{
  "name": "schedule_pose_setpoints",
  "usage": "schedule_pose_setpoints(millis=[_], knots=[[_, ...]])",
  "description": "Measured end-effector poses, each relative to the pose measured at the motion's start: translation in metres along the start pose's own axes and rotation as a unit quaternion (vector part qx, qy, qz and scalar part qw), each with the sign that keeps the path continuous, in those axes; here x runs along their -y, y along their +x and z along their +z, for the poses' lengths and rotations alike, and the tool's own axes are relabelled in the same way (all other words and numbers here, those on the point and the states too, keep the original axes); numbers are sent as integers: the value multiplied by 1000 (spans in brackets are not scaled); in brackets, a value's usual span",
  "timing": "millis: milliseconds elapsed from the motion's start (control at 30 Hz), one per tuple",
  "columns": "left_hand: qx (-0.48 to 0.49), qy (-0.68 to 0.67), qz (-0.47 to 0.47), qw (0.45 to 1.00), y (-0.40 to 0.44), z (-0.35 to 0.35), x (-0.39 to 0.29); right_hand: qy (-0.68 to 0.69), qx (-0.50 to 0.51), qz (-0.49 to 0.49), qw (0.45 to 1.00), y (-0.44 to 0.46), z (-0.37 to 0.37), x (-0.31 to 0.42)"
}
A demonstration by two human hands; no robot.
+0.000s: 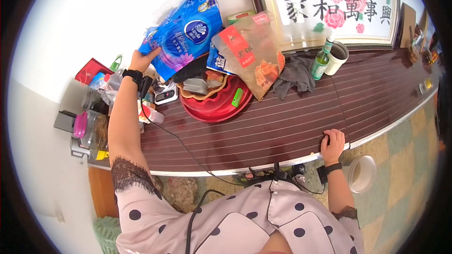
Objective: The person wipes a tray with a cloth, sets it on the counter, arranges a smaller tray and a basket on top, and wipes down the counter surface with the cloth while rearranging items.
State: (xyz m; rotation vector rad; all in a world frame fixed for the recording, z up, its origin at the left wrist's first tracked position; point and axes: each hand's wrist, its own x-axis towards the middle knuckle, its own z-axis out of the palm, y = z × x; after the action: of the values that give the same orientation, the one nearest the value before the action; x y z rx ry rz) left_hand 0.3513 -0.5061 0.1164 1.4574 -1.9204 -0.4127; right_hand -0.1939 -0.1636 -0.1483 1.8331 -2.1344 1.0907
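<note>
My left hand [144, 60] grips the lower left edge of a blue tissue package [186, 33], which is tilted at the back of the dark striped table. Below the package, a red tray [212, 108] holds a basket with grey packets [195, 86] and a green item [237, 98]. A brown paper bag [252, 56] leans just right of the package. My right hand [333, 145] rests on the table's front edge, its fingers slightly curled, with nothing seen in them; its palm side is hidden.
A grey cloth [295, 77], a green bottle [321, 60] and a cup [337, 58] stand right of the bag, before a framed picture [329, 7]. Jars [96, 129] and a white device [165, 93] are at the left. A bucket [362, 174] stands on the floor.
</note>
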Motion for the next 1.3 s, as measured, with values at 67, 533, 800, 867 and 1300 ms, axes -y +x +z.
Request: schedule_pose_setpoints(millis=[67,533,800,867,1300], knots=[[16,7,14,1000,12,13,9,14,-9,-12,1000,1,1,-3],[-210,146,-102,961,54,85,40,10,-7,7,1000,2,-1,-3],[-190,180,-78,962,20,79,2,18,-18,-2,1000,0,0,-7],[-182,164,-71,967,3,77,-11,17,-22,2,1000,-1,-1,-6],[-12,-134,-106,985,-275,76,-98,33,191,-190,962,140,55,72]])
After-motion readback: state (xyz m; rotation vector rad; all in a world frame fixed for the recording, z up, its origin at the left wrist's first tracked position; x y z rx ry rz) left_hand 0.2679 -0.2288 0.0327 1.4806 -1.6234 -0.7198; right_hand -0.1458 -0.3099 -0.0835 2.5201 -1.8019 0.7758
